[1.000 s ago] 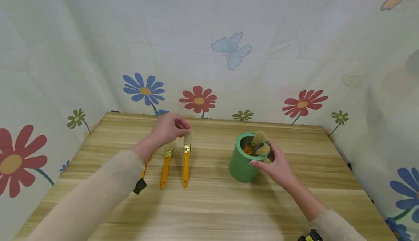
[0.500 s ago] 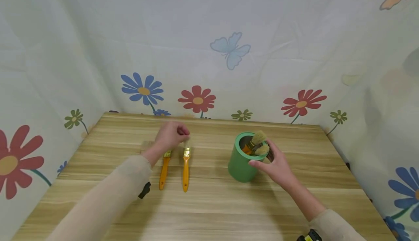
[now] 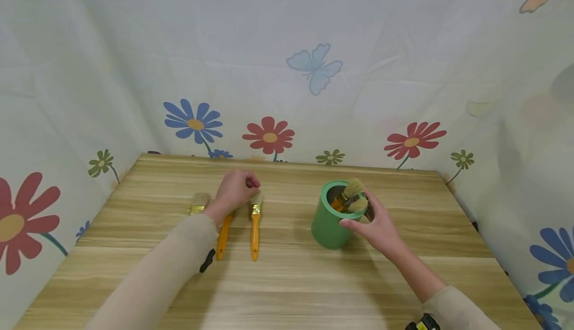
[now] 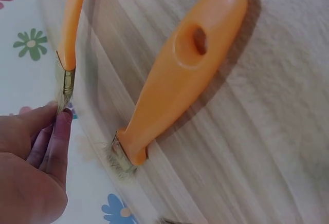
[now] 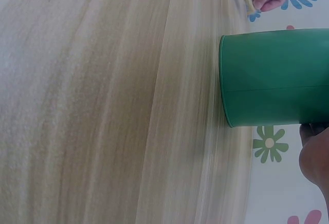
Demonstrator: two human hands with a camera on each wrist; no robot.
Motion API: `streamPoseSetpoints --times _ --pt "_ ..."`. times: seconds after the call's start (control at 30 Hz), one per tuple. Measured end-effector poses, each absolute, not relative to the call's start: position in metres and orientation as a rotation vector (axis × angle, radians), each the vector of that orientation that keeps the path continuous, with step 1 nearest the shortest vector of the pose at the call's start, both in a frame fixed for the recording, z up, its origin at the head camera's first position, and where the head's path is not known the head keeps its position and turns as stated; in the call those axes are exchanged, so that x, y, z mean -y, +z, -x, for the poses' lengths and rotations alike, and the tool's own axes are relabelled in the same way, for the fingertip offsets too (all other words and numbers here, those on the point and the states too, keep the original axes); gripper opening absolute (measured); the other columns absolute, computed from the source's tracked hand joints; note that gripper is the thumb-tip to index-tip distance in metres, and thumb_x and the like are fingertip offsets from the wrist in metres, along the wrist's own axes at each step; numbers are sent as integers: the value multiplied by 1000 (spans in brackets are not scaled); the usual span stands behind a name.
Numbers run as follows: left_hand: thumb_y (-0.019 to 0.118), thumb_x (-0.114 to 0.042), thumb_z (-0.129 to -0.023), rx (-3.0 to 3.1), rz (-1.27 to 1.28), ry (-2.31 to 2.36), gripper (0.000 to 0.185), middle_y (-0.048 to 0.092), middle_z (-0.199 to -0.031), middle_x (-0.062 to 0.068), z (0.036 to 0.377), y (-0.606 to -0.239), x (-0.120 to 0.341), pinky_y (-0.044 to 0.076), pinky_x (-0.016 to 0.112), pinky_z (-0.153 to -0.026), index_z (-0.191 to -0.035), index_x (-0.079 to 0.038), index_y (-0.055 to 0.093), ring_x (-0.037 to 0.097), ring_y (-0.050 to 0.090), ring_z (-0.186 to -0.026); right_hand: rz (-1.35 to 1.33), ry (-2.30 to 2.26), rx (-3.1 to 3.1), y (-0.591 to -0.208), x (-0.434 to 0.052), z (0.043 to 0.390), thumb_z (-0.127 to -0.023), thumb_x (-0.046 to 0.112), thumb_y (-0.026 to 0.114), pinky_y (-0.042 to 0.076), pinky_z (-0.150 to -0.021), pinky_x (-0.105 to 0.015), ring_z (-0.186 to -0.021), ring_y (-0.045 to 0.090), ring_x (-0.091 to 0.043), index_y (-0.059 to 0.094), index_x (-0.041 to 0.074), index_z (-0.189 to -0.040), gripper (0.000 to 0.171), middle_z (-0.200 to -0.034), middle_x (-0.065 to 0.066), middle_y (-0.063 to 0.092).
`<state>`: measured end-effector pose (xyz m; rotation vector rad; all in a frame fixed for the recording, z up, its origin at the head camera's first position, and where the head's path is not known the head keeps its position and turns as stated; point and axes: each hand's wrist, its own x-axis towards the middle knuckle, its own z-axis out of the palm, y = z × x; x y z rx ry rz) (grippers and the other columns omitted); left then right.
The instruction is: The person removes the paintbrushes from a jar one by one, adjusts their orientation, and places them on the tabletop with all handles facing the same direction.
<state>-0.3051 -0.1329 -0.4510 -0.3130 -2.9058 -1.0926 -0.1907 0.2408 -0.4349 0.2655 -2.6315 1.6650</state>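
Observation:
My left hand (image 3: pixel 236 190) pinches the pale bristles of a paintbrush (image 3: pixel 255 223) with a yellow-orange handle, its handle end pointing toward me. Just left of it is a second paintbrush (image 3: pixel 222 243), its bristles hidden behind the hand; its handle looms large in the left wrist view. A third, wider paintbrush (image 3: pixel 198 203) shows only bristles and ferrule beside my sleeve. With thumb and fingers, my right hand (image 3: pixel 381 228) grips the upper part of a green can (image 3: pixel 331 230). Two paintbrushes (image 3: pixel 354 188) stand in the can, bristles up, leaning right.
The wood-grain table (image 3: pixel 287 290) carries everything. Behind it and at both sides hangs a white curtain (image 3: pixel 251 46) printed with flowers and a butterfly. A dark wrist camera (image 3: pixel 423 323) sits on my right sleeve.
My left hand has come slightly right and toward me, still at the same brush's bristles. Beside my sleeve, the third brush's bristles have come into sight. The right hand and can stay put.

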Motion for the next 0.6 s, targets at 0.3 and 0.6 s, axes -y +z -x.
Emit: streamPoseSetpoints --times 0.3,0.6 --pt "82 -7 -95 2903 302 -1040 4 73 -91 6 309 -463 128 61 36 -79 -96 -6 79 23 65 -83 -271 1669 2624 -435 -241 191 -91 21 88 29 -127 -56 -157 32 -43 28 2 -167 98 -168 -23 36" --pt "83 -6 -94 2899 316 -1029 4 74 -89 6 309 -467 123 60 37 -80 -93 -6 78 22 65 -82 -267 1668 2627 -436 -241 191 -91 21 89 29 -126 -56 -157 32 -43 28 2 -167 99 -168 -23 37"
